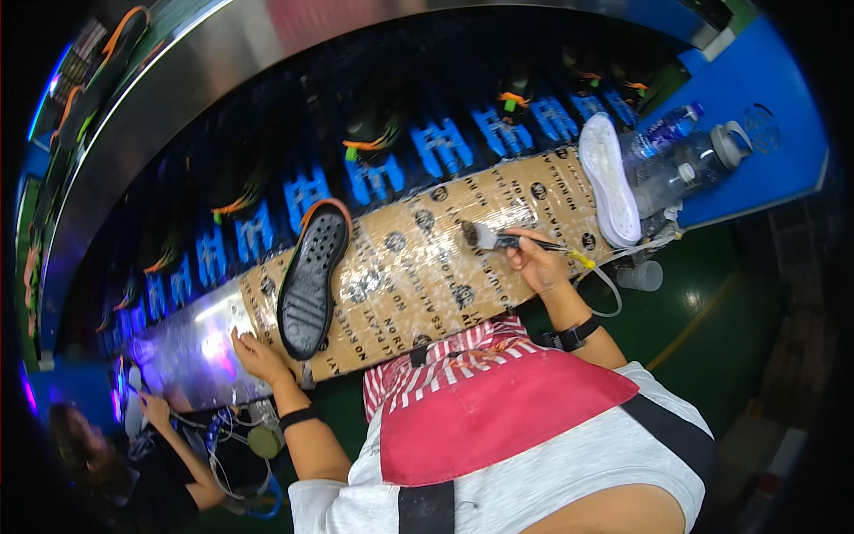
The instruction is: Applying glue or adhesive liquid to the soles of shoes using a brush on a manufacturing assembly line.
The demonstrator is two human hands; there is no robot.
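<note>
My right hand (537,267) is closed round the dark handle of a brush (507,241), whose bristles point left over the cardboard-covered bench (400,294). A yellow-tipped cord or tube end shows beside that hand. My left hand (259,358) rests at the bench edge with its fingers loosely apart, holding nothing. Just right of it lies a black shoe sole (311,280) with an orange rim, its holed and ribbed face upward; hand and sole look apart. A white sole (609,178) lies at the bench's right end.
Beyond the bench runs a line of blue racks (442,148) with dark shoe parts. Bottles (667,131) stand on a blue surface at the right. Cables (614,289) hang by the right end. At lower left another person's hand (156,409) is near a white sole.
</note>
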